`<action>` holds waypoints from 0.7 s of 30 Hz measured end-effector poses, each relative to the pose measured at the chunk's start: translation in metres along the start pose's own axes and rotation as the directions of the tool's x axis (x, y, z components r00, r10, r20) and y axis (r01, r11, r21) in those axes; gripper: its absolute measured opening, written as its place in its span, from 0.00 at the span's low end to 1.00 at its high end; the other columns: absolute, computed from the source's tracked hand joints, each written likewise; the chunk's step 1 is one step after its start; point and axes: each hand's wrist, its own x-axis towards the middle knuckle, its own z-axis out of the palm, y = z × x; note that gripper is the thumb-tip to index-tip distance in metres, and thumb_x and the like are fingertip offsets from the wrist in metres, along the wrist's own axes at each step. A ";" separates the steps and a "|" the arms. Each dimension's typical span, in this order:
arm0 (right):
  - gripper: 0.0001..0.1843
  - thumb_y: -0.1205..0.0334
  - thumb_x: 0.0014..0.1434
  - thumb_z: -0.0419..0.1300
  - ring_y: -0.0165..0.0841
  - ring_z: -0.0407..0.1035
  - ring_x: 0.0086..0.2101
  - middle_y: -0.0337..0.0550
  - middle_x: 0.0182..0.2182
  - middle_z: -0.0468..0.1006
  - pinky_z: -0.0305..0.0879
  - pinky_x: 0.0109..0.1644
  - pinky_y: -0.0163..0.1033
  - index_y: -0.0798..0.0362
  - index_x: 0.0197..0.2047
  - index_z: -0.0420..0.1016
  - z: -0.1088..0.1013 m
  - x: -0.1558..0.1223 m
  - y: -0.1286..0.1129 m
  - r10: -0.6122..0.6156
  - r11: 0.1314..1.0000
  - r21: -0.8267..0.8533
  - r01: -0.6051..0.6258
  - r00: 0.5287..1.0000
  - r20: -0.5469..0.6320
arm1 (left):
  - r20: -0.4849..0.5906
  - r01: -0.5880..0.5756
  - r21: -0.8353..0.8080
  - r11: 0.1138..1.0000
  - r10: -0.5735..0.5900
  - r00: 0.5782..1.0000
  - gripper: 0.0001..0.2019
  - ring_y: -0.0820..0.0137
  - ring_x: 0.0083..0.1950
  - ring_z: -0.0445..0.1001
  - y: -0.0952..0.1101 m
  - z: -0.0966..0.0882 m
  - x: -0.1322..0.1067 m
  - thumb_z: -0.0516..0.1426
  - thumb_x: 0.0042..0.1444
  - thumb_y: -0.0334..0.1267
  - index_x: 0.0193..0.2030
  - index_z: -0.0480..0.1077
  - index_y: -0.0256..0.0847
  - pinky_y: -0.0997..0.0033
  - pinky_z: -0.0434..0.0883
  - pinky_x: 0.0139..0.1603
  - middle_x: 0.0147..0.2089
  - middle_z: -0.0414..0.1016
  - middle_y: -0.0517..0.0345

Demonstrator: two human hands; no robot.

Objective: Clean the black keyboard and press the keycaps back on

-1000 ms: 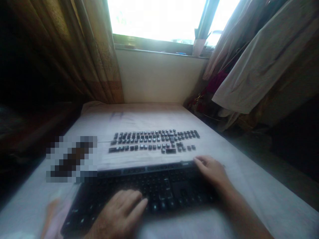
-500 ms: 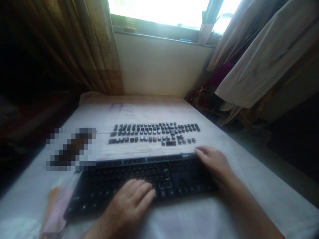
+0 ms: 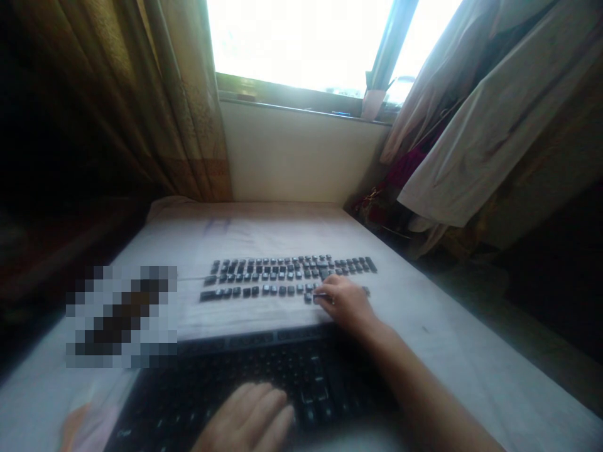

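Note:
A black keyboard (image 3: 221,370) with many of its keycaps off lies in front of me, blurred at its near side. My left hand (image 3: 257,417) rests over its lower middle, fingers lying close together and fairly flat, with nothing visible in them. Beyond the keyboard, loose black keycaps (image 3: 273,275) are laid out in rows. My right hand (image 3: 346,300) reaches over the keyboard's right part to the nearest row. Its thumb and fingers pinch a wide dark keycap (image 3: 322,295) there. That hand hides some keycaps beside and behind it.
All this sits on a pale cloth-covered surface (image 3: 452,351). A pixelated dark object (image 3: 127,314) lies to the left, and an orange and pink item (image 3: 85,424) near the front left. A curtain (image 3: 188,113), a window and hanging clothes (image 3: 447,157) stand around the far end.
My right hand has left the keyboard's top right edge and moved forward and left to the wide keycap. My left hand stays on the keyboard. The view has tilted up slightly.

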 end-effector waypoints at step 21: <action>0.07 0.67 0.60 0.62 0.44 0.72 0.47 0.53 0.46 0.79 0.67 0.52 0.45 0.54 0.42 0.81 0.000 0.009 -0.017 -0.107 0.994 -0.032 0.109 0.993 0.054 | 0.201 0.028 -0.052 0.998 -0.017 0.979 0.15 0.67 0.55 0.74 0.005 -0.018 0.007 0.49 0.70 0.31 0.52 0.75 0.41 0.64 0.70 0.60 0.52 0.78 0.55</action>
